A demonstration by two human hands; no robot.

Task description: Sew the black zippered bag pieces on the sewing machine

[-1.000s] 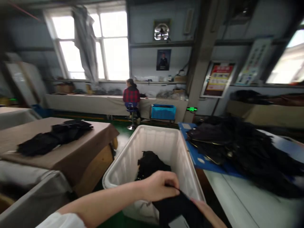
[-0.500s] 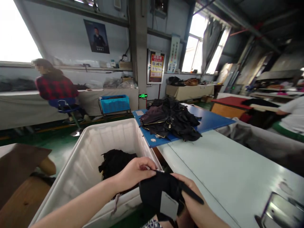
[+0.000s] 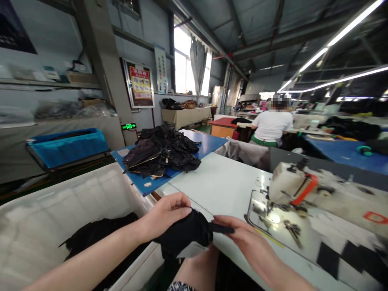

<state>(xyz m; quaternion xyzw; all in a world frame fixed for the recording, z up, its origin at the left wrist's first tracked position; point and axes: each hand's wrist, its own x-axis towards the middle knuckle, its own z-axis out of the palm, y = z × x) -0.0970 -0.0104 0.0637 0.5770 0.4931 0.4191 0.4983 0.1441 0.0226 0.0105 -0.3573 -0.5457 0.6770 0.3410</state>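
A black fabric piece (image 3: 183, 230) with a pale grey patch (image 3: 192, 249) on its lower side hangs above my lap. My left hand (image 3: 172, 211) pinches its upper edge between thumb and fingers. On the other side, my right hand (image 3: 239, 232) is closed around a short black strap (image 3: 221, 228) that sticks out from the piece. Both hands are over the gap between the white bin (image 3: 100, 186) and the pale sewing table (image 3: 209, 182).
A lit sewing machine (image 3: 287, 186) stands on the table at right, black fabric pieces (image 3: 329, 258) near it. Dark garments (image 3: 163, 151) are heaped on a blue board (image 3: 209, 142). More black cloth (image 3: 103, 230) lies in the bin. A person in white (image 3: 271, 125) sits farther back.
My view has swung right, bringing the sewing machine into sight. The fabric piece is tilted differently, and my right hand has shifted from its side to the strap.
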